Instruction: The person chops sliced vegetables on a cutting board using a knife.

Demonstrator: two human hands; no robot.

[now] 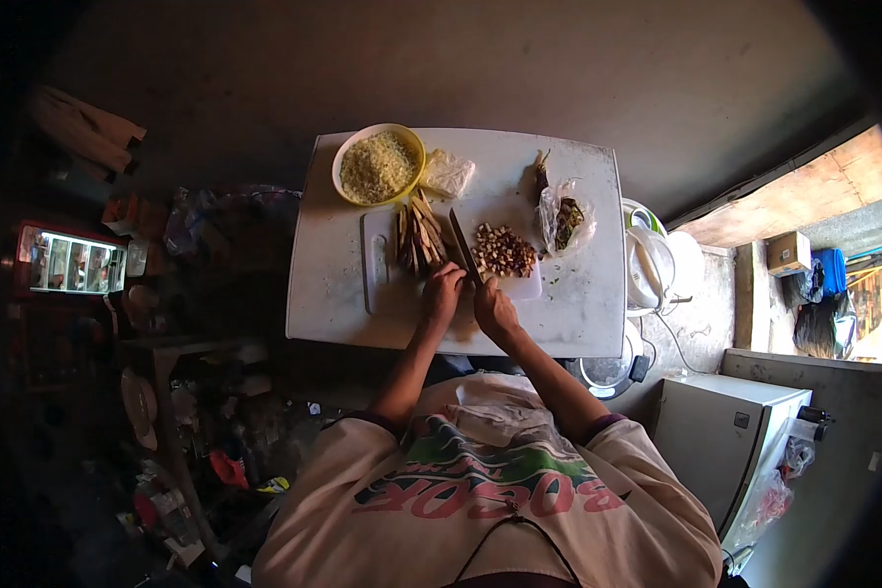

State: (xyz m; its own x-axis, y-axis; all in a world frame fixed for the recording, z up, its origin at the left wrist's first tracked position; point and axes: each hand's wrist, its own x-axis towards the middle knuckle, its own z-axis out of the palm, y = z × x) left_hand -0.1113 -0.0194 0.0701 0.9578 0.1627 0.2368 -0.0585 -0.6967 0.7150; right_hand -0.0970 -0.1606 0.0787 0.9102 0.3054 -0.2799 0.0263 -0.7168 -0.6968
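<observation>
My right hand is wrapped round the handle of a kitchen knife, its blade pointing away from me. Beside it, my left hand has its fingers curled over the near ends of long dark-skinned, pale-fleshed strips, which look like eggplant strips. The strips lie in a bundle on a white cutting board. To the right of the blade, a heap of small diced pieces with the same dark skin is spread on the board. The tips of my left fingers are too small to make out clearly.
A yellow bowl of chopped pale food stands at the table's far left, next to a wrapped white packet. At the right lie a dark eggplant with its stem and a plastic bag with greenish contents. The white table abuts a wall.
</observation>
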